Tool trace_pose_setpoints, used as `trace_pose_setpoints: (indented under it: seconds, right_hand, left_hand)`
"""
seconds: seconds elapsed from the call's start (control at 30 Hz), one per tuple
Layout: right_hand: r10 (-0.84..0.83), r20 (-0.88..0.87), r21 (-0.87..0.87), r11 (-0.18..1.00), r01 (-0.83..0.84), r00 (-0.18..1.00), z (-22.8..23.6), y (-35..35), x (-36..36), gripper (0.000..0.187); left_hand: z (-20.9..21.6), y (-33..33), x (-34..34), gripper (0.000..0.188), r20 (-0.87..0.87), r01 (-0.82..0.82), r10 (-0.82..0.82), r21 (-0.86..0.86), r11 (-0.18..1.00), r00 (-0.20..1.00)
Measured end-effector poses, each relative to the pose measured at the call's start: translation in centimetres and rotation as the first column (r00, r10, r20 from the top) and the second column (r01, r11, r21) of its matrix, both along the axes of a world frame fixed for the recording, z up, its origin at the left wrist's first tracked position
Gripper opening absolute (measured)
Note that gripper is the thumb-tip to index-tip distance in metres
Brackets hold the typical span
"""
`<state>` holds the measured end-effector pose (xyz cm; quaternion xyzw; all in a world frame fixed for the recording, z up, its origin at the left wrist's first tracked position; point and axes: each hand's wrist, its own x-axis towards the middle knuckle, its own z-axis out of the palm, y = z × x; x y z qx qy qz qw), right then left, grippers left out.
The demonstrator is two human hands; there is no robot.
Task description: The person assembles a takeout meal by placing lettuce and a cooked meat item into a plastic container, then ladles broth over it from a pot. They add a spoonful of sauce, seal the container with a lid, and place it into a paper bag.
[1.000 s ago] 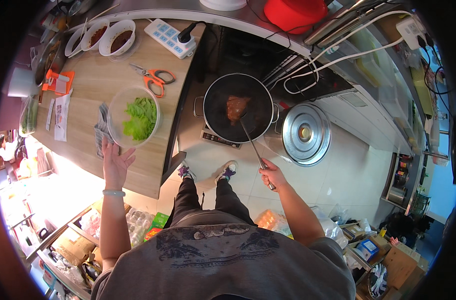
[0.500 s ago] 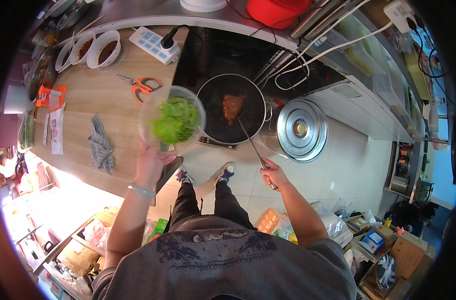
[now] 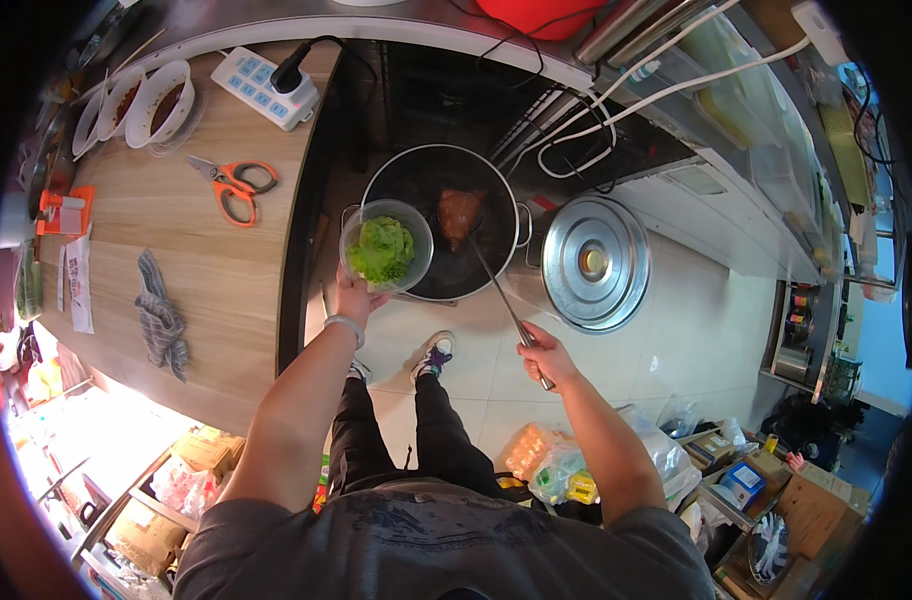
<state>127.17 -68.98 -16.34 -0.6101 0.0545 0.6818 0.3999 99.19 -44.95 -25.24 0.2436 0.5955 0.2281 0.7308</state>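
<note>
My left hand (image 3: 354,297) grips a clear round plastic bowl (image 3: 425,262) from below its near side. Green lettuce leaves (image 3: 381,250) fill the bowl, which is over the left side of a dark two-handled wok (image 3: 416,180). Inside the wok lies a reddish-brown lump of food (image 3: 460,215). My right hand (image 3: 548,357) is closed round the handle of a long metal cooking utensil (image 3: 502,296). Its far end reaches the lump, and its head is hidden there, so its exact kind does not show.
A metal pot with a shiny lid (image 3: 596,264) stands right of the wok. On the wooden counter (image 3: 226,340) to the left lie orange-handled scissors (image 3: 234,187), a grey striped cloth (image 3: 159,315), a white power strip (image 3: 266,88) and bowls of red-brown sauce (image 3: 163,105). Cables (image 3: 616,95) hang behind.
My left hand has carried the bowl of lettuce rightward, from beside the counter's edge to over the wok. The view has shifted right; my right hand keeps the utensil at the lump.
</note>
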Motion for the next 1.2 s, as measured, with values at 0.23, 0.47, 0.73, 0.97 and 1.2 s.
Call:
trace_pose_setpoints:
  seconds: [0.23,0.47,0.73,0.97,1.2]
  right_hand:
    - [0.088,0.022,0.058,0.994,-0.089,0.996,7.9,-0.8,0.6,0.064]
    - [0.247,0.131,0.027,0.967,-0.252,0.960,18.4,-1.4,-0.6,0.064]
    - [0.297,-0.047,0.052,0.954,-0.294,0.954,20.9,-0.3,-2.9,0.065]
    - [0.405,-0.031,0.045,0.914,-0.404,0.914,20.0,1.8,-4.1,0.064]
    - [0.414,-0.090,-0.051,0.907,-0.419,0.906,23.6,6.4,-3.7,0.061]
  left_hand:
    - [-1.1,0.4,0.9,0.055,0.046,-0.060,0.060,-0.009,0.998,0.997]
    - [-1.7,0.8,1.5,0.051,0.092,-0.092,0.095,-0.040,0.995,0.991]
    - [0.0,0.7,1.2,0.056,0.142,-0.053,0.056,-0.023,0.998,0.988]
    - [1.6,0.3,-1.9,0.068,0.062,0.036,-0.042,0.096,0.995,0.997]
    - [3.3,-0.4,-1.7,0.068,0.096,0.014,-0.029,0.147,0.989,0.995]
